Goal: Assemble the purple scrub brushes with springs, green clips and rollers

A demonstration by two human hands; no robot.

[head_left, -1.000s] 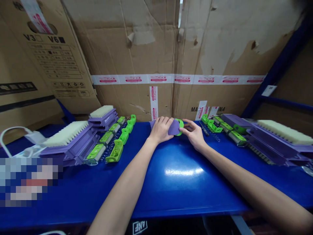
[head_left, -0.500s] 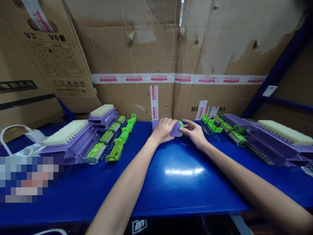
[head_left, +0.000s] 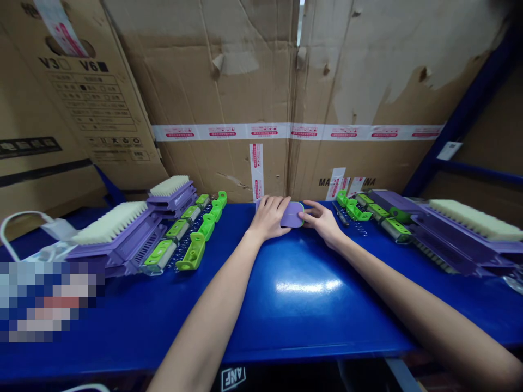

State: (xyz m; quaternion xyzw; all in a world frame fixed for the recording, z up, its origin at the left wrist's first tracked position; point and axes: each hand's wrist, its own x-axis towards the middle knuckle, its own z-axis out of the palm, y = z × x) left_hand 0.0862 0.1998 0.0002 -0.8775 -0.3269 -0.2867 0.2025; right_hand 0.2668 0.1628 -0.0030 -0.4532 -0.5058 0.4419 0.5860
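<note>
Two bare hands meet over one purple casing (head_left: 291, 215): the left hand (head_left: 268, 219) is wrapped across its top, holding it, while the right hand (head_left: 324, 223) is drawn narrow at the right end, a fingertip touching the corner; whether it pinches or merely presses, I cannot tell. Beneath spreads the blue table (head_left: 261, 305), glossy enough that the casing, near its back edge before the cardboard, would probably slide if pushed. The casing itself looks like moulded plastic, likely light, stiff and rather slick, best taken across its long sides near the middle, as the left hand has it. Smallest is the green edge (head_left: 303, 207) at the right end, seemingly thin; fingertips with gentle, even pressure should suit it better than a hard squeeze.
</note>
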